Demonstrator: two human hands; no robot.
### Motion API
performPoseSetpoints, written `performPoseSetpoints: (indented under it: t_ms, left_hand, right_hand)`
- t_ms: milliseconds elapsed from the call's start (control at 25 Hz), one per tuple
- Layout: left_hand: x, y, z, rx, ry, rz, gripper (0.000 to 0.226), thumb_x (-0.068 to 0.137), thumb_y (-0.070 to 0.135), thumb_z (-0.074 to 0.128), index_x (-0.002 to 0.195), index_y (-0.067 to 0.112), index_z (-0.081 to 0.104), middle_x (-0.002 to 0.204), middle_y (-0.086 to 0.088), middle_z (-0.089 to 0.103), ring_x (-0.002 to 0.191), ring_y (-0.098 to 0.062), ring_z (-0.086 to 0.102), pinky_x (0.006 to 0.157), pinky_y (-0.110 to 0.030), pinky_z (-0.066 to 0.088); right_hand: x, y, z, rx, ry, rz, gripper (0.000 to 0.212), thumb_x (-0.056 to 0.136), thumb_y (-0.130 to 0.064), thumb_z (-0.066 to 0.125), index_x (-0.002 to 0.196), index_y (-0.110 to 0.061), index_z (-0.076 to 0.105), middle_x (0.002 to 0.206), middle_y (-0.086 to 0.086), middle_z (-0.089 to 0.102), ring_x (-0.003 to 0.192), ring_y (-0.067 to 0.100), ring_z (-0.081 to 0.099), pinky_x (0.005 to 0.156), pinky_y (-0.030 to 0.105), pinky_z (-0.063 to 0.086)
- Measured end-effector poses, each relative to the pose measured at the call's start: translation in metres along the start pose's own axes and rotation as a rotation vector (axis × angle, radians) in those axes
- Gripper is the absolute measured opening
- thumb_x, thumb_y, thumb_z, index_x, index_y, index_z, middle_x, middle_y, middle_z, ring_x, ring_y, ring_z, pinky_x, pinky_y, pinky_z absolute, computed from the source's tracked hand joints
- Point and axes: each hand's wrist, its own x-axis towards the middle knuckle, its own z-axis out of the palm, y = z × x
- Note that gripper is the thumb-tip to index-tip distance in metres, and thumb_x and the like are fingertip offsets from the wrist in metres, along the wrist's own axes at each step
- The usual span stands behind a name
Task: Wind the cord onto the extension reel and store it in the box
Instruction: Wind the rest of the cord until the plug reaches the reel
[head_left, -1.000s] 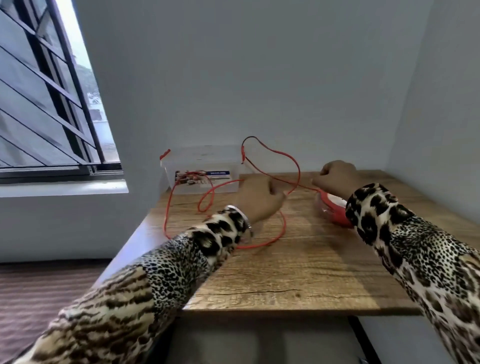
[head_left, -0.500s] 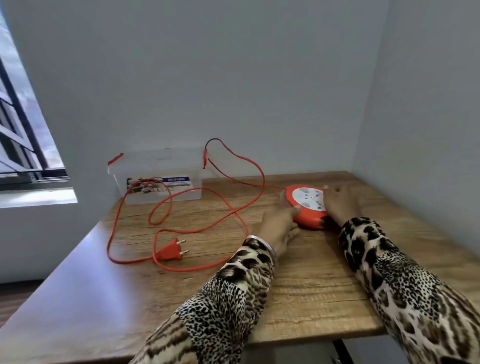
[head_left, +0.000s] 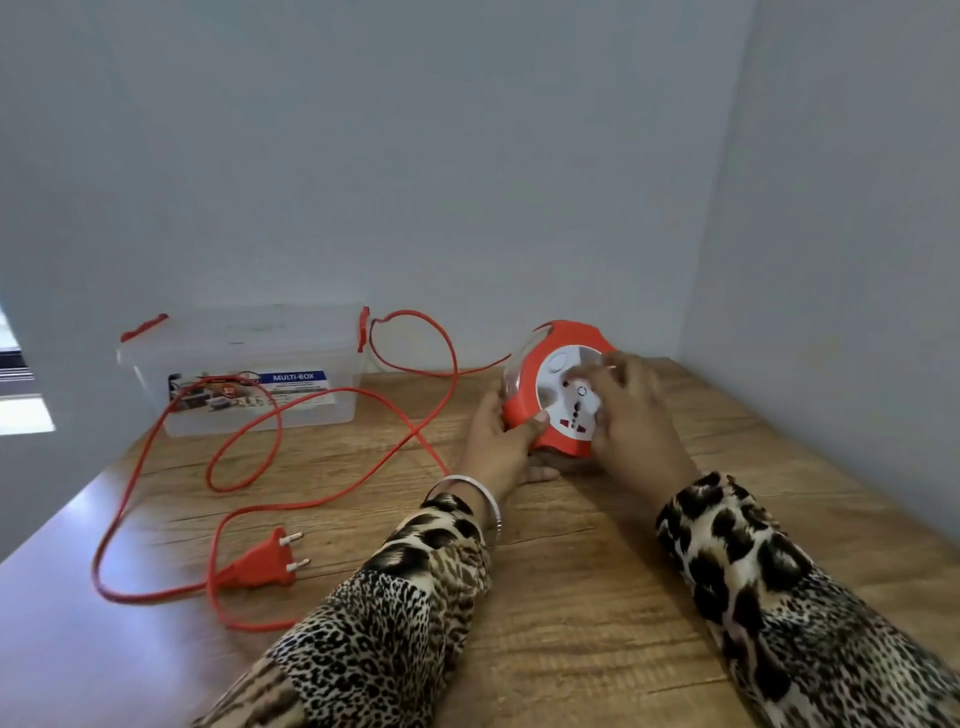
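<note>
The reel (head_left: 558, 387) has come up off the table (head_left: 597, 597) since half a second ago: it lay flat then, and now it is tilted on edge with its white socket face turned toward the camera. The left hand (head_left: 501, 439) grips its left rim, thumb curled over the red edge and fingers hidden behind and beneath it. The right hand (head_left: 631, 410) covers the right side of the face, fingers bent over the white disc; motion blur smears the fingertips, so whether they pinch a knob or only press there cannot be told. The reel's far and lower edges are hidden by both hands.

The cord (head_left: 322, 400) is unwound. It leaves the reel's left side, arcs up near the wall, and runs in loose loops across the table, passing in front of the box (head_left: 249, 374). Part of it vanishes under the left wrist. The plug (head_left: 265, 561) lies flat near the front left, pins pointing right.

The box, clear with red clips, stands at the back left against the wall, well apart from the reel; its lid looks closed, though the top is hard to read. Both sleeves are cut off at the bottom edge.
</note>
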Motion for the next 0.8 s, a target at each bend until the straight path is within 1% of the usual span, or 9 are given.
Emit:
performPoseSetpoints:
  t_ms: [80, 160, 240, 320, 400, 440, 560, 680, 800]
  left_hand:
    - [0.005, 0.001, -0.005, -0.015, -0.045, -0.019, 0.056, 0.09, 0.009, 0.063, 0.137, 0.031, 0.041, 0.128, -0.008, 0.06, 0.092, -0.037, 0.071, 0.061, -0.043, 0.061]
    - [0.007, 0.003, -0.008, -0.041, -0.079, -0.029, 0.058, 0.089, 0.008, 0.063, 0.137, 0.032, 0.042, 0.127, -0.007, 0.061, 0.093, -0.035, 0.071, 0.06, -0.043, 0.061]
    - [0.007, 0.004, -0.009, -0.02, -0.108, -0.003, 0.053, 0.088, 0.007, 0.064, 0.131, 0.033, 0.046, 0.123, -0.003, 0.064, 0.095, -0.032, 0.071, 0.063, -0.045, 0.061]
    - [0.005, 0.007, -0.009, 0.005, -0.124, 0.018, 0.049, 0.088, 0.007, 0.064, 0.123, 0.038, 0.05, 0.117, 0.006, 0.065, 0.096, -0.029, 0.071, 0.066, -0.048, 0.061]
    - [0.003, 0.009, -0.008, 0.028, -0.131, 0.04, 0.048, 0.089, 0.006, 0.064, 0.112, 0.047, 0.052, 0.11, 0.014, 0.065, 0.095, -0.026, 0.071, 0.067, -0.047, 0.061]
    - [0.003, 0.01, -0.007, 0.043, -0.13, 0.05, 0.05, 0.089, 0.007, 0.064, 0.113, 0.048, 0.05, 0.112, 0.014, 0.064, 0.097, -0.026, 0.07, 0.066, -0.045, 0.062]
    - [0.003, 0.011, -0.007, 0.07, -0.121, 0.092, 0.066, 0.089, 0.004, 0.063, 0.14, 0.037, 0.038, 0.13, 0.006, 0.059, 0.105, -0.028, 0.067, 0.055, -0.037, 0.061]
    - [0.002, 0.01, -0.009, 0.072, -0.122, 0.19, 0.07, 0.087, 0.001, 0.063, 0.143, 0.033, 0.036, 0.129, 0.006, 0.059, 0.109, -0.026, 0.065, 0.053, -0.028, 0.058]
    - [-0.001, 0.009, -0.007, 0.098, -0.132, 0.251, 0.068, 0.088, -0.001, 0.063, 0.141, 0.032, 0.038, 0.134, 0.0, 0.056, 0.113, -0.025, 0.063, 0.055, -0.024, 0.057]
  right_hand:
    - [0.002, -0.003, 0.002, -0.088, -0.063, -0.078, 0.052, 0.076, 0.005, 0.057, 0.117, -0.027, 0.061, 0.129, 0.012, 0.05, 0.113, 0.031, 0.044, 0.092, 0.04, 0.039]
    - [0.006, 0.0, 0.001, -0.255, -0.11, -0.103, 0.043, 0.077, -0.012, 0.067, 0.113, -0.034, 0.06, 0.131, 0.01, 0.052, 0.11, 0.031, 0.046, 0.088, 0.042, 0.039]
    - [0.008, 0.005, -0.002, -0.336, -0.164, -0.131, 0.039, 0.075, -0.024, 0.069, 0.111, -0.036, 0.061, 0.13, 0.013, 0.052, 0.107, 0.035, 0.046, 0.087, 0.045, 0.037]
    - [0.01, 0.009, -0.004, -0.369, -0.192, -0.172, 0.041, 0.076, -0.023, 0.065, 0.114, -0.037, 0.063, 0.127, 0.017, 0.053, 0.105, 0.039, 0.047, 0.087, 0.049, 0.037]
    - [0.01, 0.01, -0.005, -0.429, -0.191, -0.195, 0.041, 0.078, -0.029, 0.062, 0.118, -0.037, 0.062, 0.126, 0.019, 0.054, 0.105, 0.04, 0.047, 0.088, 0.05, 0.037]
    - [0.01, 0.01, -0.006, -0.463, -0.185, -0.201, 0.042, 0.078, -0.033, 0.06, 0.12, -0.037, 0.06, 0.124, 0.018, 0.054, 0.105, 0.039, 0.047, 0.089, 0.05, 0.037]
    - [0.008, 0.006, -0.005, -0.516, -0.114, -0.204, 0.044, 0.08, -0.035, 0.047, 0.123, -0.038, 0.056, 0.112, 0.014, 0.06, 0.097, 0.036, 0.051, 0.085, 0.047, 0.04]
    - [0.005, 0.0, -0.003, -0.559, -0.016, -0.165, 0.052, 0.078, -0.025, 0.056, 0.128, -0.038, 0.047, 0.098, 0.011, 0.066, 0.084, 0.033, 0.056, 0.073, 0.04, 0.044]
    - [0.0, -0.007, -0.005, -0.429, 0.048, -0.05, 0.054, 0.077, -0.037, 0.059, 0.13, -0.034, 0.046, 0.079, 0.009, 0.069, 0.068, 0.031, 0.061, 0.058, 0.032, 0.044]
